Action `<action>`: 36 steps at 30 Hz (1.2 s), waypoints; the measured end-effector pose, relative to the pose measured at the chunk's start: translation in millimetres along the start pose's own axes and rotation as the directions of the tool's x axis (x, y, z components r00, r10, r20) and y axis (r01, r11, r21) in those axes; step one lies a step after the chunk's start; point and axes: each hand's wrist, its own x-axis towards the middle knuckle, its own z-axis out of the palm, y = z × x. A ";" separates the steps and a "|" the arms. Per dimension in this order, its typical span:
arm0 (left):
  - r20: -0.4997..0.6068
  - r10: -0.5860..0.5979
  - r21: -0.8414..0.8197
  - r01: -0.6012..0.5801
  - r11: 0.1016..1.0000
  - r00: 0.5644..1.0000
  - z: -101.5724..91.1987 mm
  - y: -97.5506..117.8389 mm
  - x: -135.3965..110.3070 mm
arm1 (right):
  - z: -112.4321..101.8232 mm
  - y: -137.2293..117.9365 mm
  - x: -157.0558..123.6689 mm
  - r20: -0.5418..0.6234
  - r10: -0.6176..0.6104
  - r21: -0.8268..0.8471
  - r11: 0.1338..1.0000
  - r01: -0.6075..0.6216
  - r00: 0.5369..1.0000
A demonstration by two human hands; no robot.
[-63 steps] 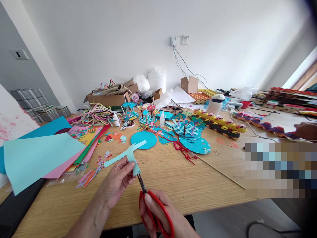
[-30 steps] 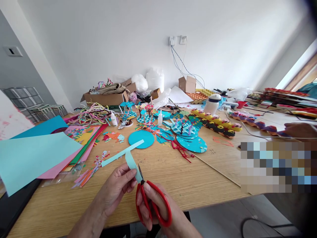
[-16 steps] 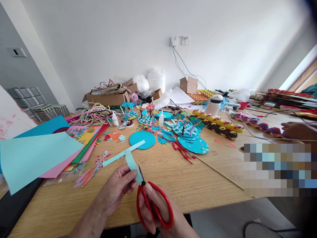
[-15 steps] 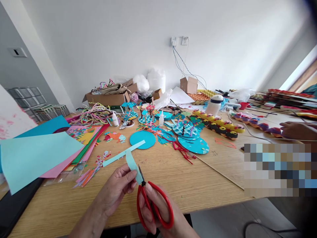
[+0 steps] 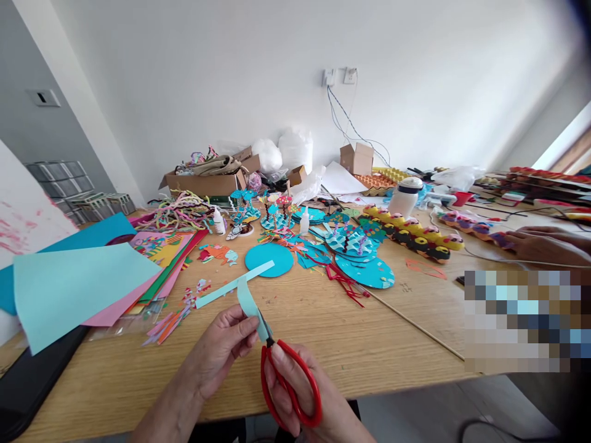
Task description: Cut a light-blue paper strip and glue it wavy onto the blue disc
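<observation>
Cutting step in hand: left hand (image 5: 221, 351) pinching light-blue paper strip (image 5: 240, 295), right hand (image 5: 295, 394) clenched through red scissors (image 5: 286, 381), blades at strip's lower end. Next snip likely demands steady strip tension, blades square to edge.

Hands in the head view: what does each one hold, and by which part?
Left hand pinches the light-blue paper strip near its lower end; right hand holds the red scissors by the handle loops.

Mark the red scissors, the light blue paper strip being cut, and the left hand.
red scissors (image 5: 290, 384), head view, on the red handle loop.
light blue paper strip (image 5: 231, 287), head view, mid-length.
left hand (image 5: 221, 347), head view, back of hand.
</observation>
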 end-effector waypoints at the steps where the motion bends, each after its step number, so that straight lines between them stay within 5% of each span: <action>1: -0.005 -0.003 0.007 0.003 1.000 1.000 -0.1 0.2 0.1 | -0.7 0.6 0.2 0.001 0.008 -0.004 1.000 -0.008 1.000; 15: 0.013 0.070 -0.046 -0.070 0.997 0.997 -0.8 4.8 -1.1 | -5.6 3.2 3.7 -0.030 0.039 -0.028 0.999 -0.040 0.999; 25: 0.028 0.043 -0.005 -0.043 0.999 0.999 -1.6 2.8 -0.9 | -6.5 -5.9 -0.9 0.064 0.081 -0.064 0.995 -0.077 0.995; 36: 0.009 0.060 -0.017 -0.060 0.998 0.998 -4.7 5.0 -6.2 | 0.4 -8.3 -2.7 -0.078 0.182 -0.166 0.967 -0.193 0.980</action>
